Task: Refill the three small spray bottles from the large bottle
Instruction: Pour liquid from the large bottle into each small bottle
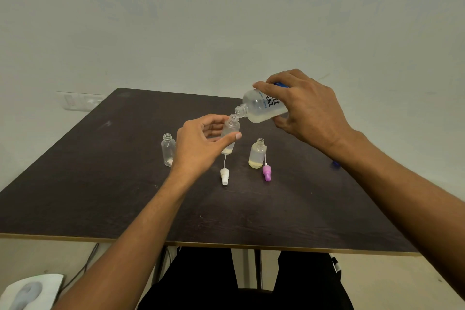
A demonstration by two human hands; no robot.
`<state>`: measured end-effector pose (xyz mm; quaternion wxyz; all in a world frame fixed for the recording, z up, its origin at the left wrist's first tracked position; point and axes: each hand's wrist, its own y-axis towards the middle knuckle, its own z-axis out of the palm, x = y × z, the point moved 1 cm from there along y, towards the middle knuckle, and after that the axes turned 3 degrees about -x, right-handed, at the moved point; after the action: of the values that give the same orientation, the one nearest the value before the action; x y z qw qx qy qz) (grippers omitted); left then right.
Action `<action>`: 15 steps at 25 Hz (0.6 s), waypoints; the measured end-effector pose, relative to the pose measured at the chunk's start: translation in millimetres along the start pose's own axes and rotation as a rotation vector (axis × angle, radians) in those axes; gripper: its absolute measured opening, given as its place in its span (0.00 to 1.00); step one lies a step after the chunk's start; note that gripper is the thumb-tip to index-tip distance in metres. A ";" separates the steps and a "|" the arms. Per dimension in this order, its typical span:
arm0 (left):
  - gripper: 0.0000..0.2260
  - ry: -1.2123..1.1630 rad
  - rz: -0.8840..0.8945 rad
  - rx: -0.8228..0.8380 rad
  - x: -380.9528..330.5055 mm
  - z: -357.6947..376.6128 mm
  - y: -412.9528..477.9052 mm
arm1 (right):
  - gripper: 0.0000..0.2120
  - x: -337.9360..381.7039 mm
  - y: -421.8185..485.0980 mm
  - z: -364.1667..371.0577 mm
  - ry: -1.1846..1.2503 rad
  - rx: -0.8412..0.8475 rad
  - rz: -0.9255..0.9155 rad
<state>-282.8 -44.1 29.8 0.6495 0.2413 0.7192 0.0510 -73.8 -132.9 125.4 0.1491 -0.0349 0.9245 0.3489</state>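
Grips the large bottle (261, 109) in the right hand (305, 108), fingers curled over the top and thumb underneath. Tips it nearly level, open neck pointing left and down, pale yellowish liquid pooled along the lower side. Sets that neck against the mouth of a small spray bottle (230, 133). Pinches this bottle in the left hand (201, 145), thumb in front and fingers curled behind. Leans it slightly toward the large one, with a little liquid at its bottom; cannot tell whether its base touches the dark table (100, 184).

Leaves two more open bottles upright on the table: an empty small bottle (168, 150) just left of the left hand, and a part-filled small bottle (257, 155) to the right. Lays a white spray head (224, 176) flat below the held bottle and a purple spray head (267, 172) just beside the part-filled one, dip tubes pointing away. Shows a blue cap (335, 164) near the right forearm.
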 end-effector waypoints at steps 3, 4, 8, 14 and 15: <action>0.20 -0.004 0.002 -0.003 -0.2 0.3 -0.4 | 0.33 -0.2 -0.4 -0.2 -0.002 0.005 0.000; 0.20 -0.002 0.003 -0.003 -0.2 0.1 -0.4 | 0.33 -0.1 -0.4 -0.1 -0.003 0.007 -0.001; 0.20 0.013 0.005 0.001 -0.2 -0.1 -0.2 | 0.32 0.8 -1.0 -1.1 -0.002 0.009 0.004; 0.21 0.008 0.000 0.007 0.9 0.0 -0.5 | 0.32 1.3 -2.1 -1.7 0.020 0.020 0.012; 0.21 0.008 0.000 0.008 1.0 0.1 -0.7 | 0.33 1.4 -2.3 -1.6 0.018 0.023 0.011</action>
<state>-283.0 -44.3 28.6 0.6457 0.2435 0.7220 0.0492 -75.1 -135.6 124.6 0.1392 -0.0313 0.9299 0.3389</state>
